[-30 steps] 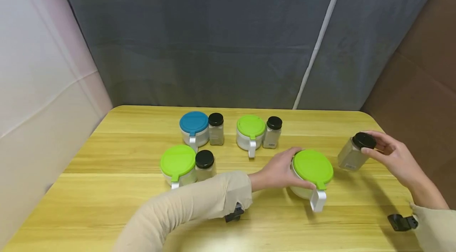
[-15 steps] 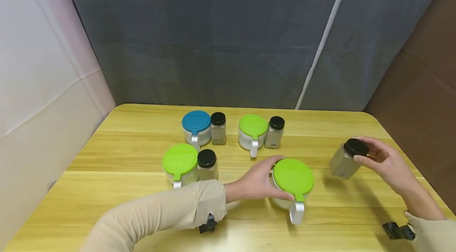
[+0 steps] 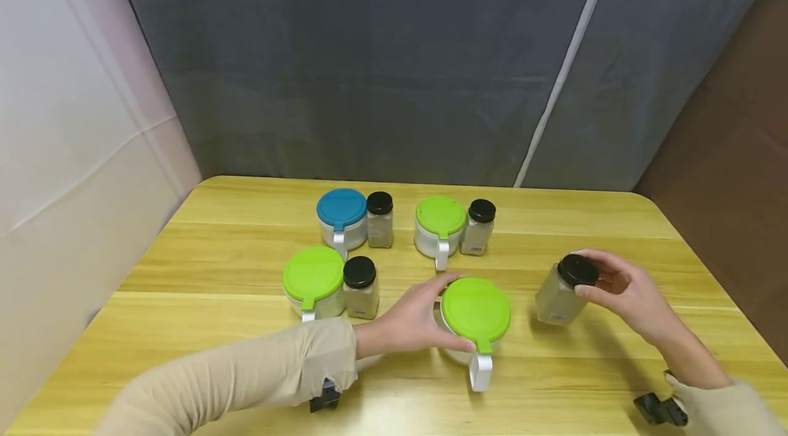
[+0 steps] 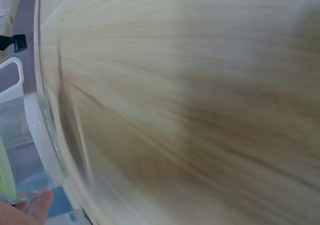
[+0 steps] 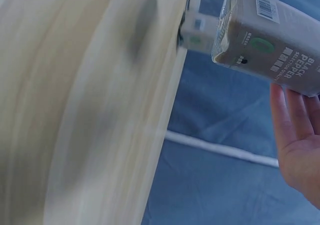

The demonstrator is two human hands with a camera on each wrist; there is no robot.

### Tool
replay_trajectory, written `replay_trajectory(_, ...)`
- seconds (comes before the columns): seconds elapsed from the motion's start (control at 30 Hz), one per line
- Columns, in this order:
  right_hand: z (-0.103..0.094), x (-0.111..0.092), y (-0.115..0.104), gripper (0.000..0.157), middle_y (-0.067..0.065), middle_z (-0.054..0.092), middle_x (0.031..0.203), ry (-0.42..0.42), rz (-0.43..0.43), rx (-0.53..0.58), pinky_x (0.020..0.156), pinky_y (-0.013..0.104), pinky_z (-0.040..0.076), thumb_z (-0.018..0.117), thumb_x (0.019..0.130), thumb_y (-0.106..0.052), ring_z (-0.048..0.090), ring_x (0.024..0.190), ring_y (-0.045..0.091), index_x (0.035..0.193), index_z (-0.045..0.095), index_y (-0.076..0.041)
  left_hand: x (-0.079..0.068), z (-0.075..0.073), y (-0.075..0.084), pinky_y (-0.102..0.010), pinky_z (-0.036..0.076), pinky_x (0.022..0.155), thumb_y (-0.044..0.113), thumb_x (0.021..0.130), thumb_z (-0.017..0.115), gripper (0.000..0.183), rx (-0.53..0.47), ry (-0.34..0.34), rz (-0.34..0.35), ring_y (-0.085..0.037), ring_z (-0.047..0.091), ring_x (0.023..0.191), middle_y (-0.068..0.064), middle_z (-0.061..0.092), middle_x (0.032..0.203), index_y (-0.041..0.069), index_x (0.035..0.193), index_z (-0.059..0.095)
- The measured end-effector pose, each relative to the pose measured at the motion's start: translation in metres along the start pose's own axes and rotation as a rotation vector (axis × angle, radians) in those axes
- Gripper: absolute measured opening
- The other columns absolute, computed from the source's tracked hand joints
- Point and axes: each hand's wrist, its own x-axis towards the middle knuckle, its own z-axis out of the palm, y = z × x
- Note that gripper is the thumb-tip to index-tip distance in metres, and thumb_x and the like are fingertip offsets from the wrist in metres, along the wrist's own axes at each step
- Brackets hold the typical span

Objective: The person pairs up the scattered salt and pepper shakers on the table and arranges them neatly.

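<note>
My left hand (image 3: 414,316) grips a clear seasoning jar (image 3: 475,311) with a green lid and a white handle, fingers behind it and thumb in front. In the left wrist view the seasoning jar (image 4: 22,150) shows its glass wall at the left edge, apart from the tabletop. To its right, my right hand (image 3: 634,296) holds a black-capped pepper jar (image 3: 556,297) by its top, tilted above the table. The right wrist view shows the pepper jar (image 5: 272,42) with a "Black Pepper" label and barcode, the fingers (image 5: 295,110) against its side.
At the back stand a blue-lidded jar (image 3: 342,211) and a green-lidded jar (image 3: 440,217), each beside a black-capped jar (image 3: 379,225). Front left, another green-lidded jar (image 3: 313,276) stands beside a black-capped jar (image 3: 360,292). Grey curtain borders the wooden table (image 3: 203,272).
Both hands have moved left across the table, carrying the green-lidded seasoning jar and the pepper jar with them. The standing jars keep their places, while the head view has shifted slightly.
</note>
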Motion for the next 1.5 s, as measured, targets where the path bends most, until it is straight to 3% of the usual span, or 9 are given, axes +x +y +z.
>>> replay_trajectory(0.27,0.020,0.006,0.003,0.042,0.001,0.056,0.108,-0.061,-0.030,0.085,0.074,0.020,0.046,0.056,0.078,0.014,0.056,0.093,0.012,0.118,0.048,0.001,-0.010,-0.010,-0.005,-0.034,0.037,0.090,0.050,0.057,0.077,0.096,0.001,-0.001,-0.039,-0.012,0.045,0.108,0.001,0.045,0.125,0.014,0.134,0.033)
replay_trajectory(0.57,0.046,0.013,0.000,0.043,0.001,0.057,0.105,-0.048,-0.028,0.060,0.072,0.023,0.046,0.061,0.075,0.011,0.057,0.088,0.014,0.115,0.049,0.005,-0.021,-0.019,-0.011,-0.037,0.035,0.092,0.051,0.056,0.076,0.100,0.009,0.013,-0.073,-0.015,0.043,0.111,0.000,0.044,0.126,0.010,0.135,0.031)
replay_trajectory(0.83,0.059,0.016,0.001,0.044,0.005,0.058,0.105,-0.090,-0.069,0.056,0.075,0.023,0.046,0.064,0.074,0.010,0.057,0.089,0.016,0.115,0.050,0.004,-0.028,-0.025,-0.017,-0.037,0.032,0.095,0.050,0.056,0.077,0.101,0.017,0.018,-0.080,-0.014,0.042,0.112,-0.001,0.043,0.128,0.008,0.135,0.030)
replay_trajectory(1.5,0.081,0.019,0.002,0.044,0.010,0.057,0.107,-0.126,-0.062,0.091,0.079,0.026,0.045,0.066,0.074,0.007,0.057,0.093,0.018,0.115,0.051,0.003,-0.024,-0.021,-0.024,-0.036,0.030,0.096,0.047,0.059,0.077,0.100,0.014,0.045,-0.081,-0.015,0.040,0.114,-0.003,0.042,0.129,0.007,0.136,0.028)
